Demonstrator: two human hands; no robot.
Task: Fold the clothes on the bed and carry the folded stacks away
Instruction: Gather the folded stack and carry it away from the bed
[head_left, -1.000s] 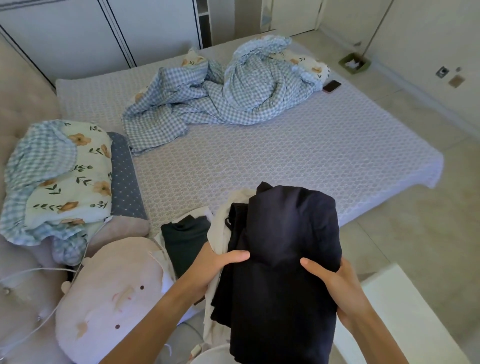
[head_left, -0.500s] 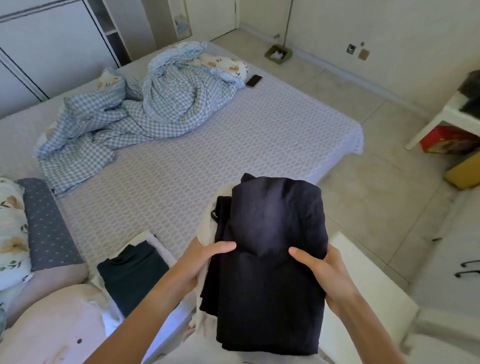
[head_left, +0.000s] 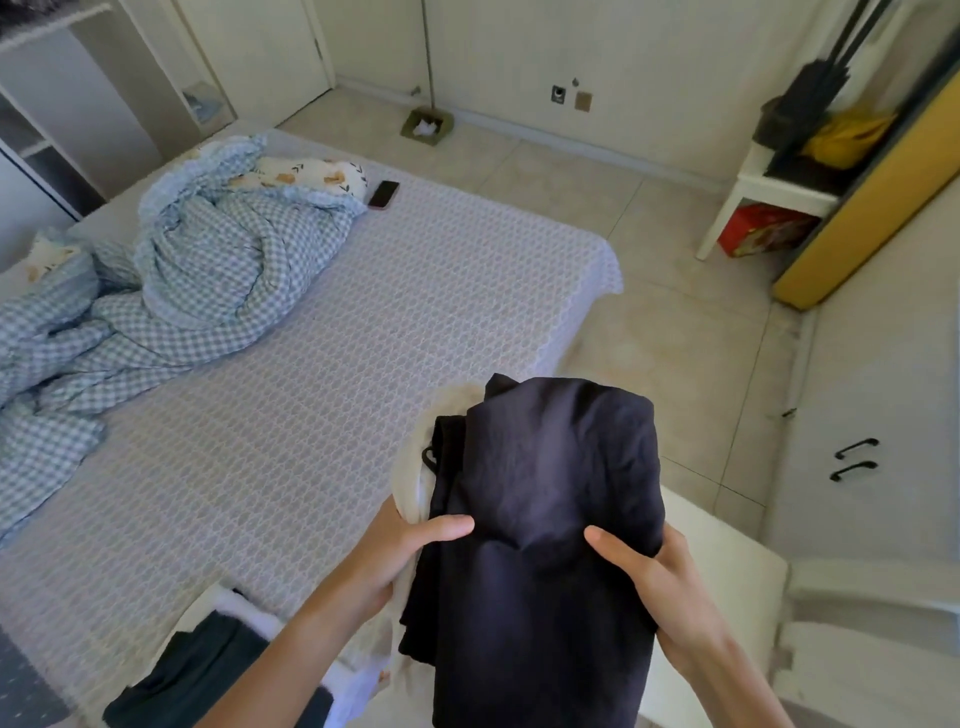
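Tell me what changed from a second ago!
The view swung right: the bed slid left, the pillows left view, and a white table and cupboard handles appeared. Both hands, left and right, still grip the dark folded stack. The phone stayed on the bed.

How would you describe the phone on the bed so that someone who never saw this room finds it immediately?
Start at the bed with its pale patterned cover. Go to its far edge, where the crumpled blue checked duvet ends at a floral pillow. The phone lies flat just right of that pillow: a small dark rectangle with a pinkish rim, the only hard, flat thing among soft bedding.
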